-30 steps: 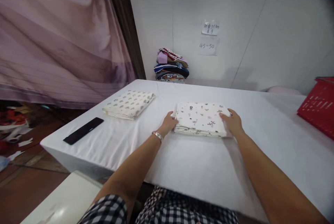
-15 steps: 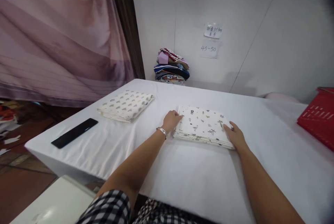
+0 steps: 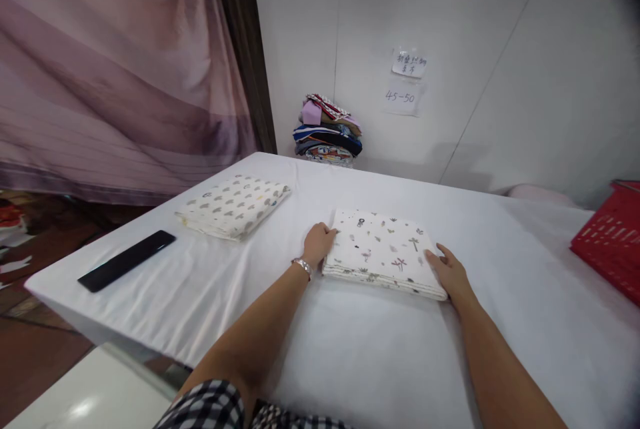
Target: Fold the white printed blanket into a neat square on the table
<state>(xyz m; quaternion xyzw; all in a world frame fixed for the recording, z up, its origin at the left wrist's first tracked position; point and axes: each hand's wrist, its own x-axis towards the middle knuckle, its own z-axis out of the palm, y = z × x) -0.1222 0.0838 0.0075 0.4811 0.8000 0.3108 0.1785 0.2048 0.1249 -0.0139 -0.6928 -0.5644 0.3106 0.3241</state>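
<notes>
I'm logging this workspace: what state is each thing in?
Nearer cloth: folded in layers, flat
Farther cloth: folded, flat
Left hand: touching nearer cloth
Right hand: touching nearer cloth
Black object: lying flat
Table: covered in white
Fabric pile: stacked
Curtain: hanging
Paper notes: stuck to wall
Red basket: partly in view

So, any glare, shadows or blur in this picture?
Head view: glare on the white surface at lower left; head view: a soft shadow on the wall above the table's far edge; head view: a dark upper-right corner; head view: the upper note's writing looks soft, while the folded cloth's print reads fairly clearly.
</notes>
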